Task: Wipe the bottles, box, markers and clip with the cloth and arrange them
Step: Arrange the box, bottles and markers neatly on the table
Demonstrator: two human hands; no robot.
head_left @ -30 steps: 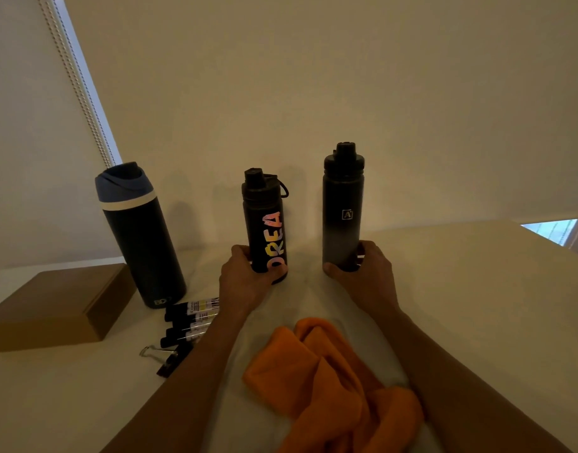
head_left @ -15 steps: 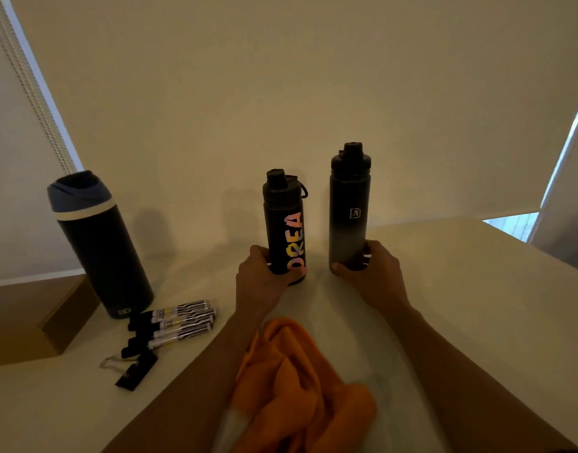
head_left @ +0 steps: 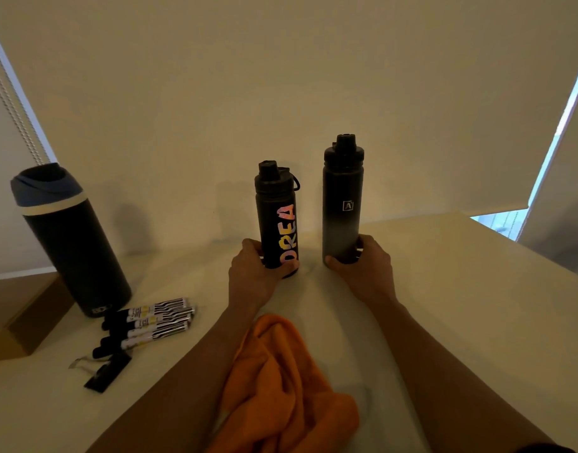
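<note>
1. Tabletop [head_left: 461, 305]: pale surface that carries every item.
2. Box [head_left: 22, 315]: brown cardboard at the far left, partly out of view. Probably light and rigid; take it by two opposite sides.
3. Cloth [head_left: 281, 380]: orange, bunched at the near edge between the forearms, held by neither grip. It is soft, so gather it into the palm before wiping.
4. Wide bottle [head_left: 75, 250]: dark with a blue lid, upright just beside the box. Likely the heaviest item, and its wall looks smooth; hold it at mid-body.
5. Tall bottle [head_left: 342, 210]: black fading to grey, upright. The right grip [head_left: 366, 266] is curled round its base. Being narrow, it may tip if pushed high up; steer it from the base.
6. Lettered bottle [head_left: 276, 220]: upright, near the tall bottle but apart from it. The left grip [head_left: 255, 273] wraps its base.
7. Markers [head_left: 150, 322]: lying side by side in front of the wide bottle. Light and apt to roll; pinch each at mid-barrel.
8. Clip [head_left: 106, 371]: black, just in front of the markers. Small and stiff; pinch it by the body.
</note>
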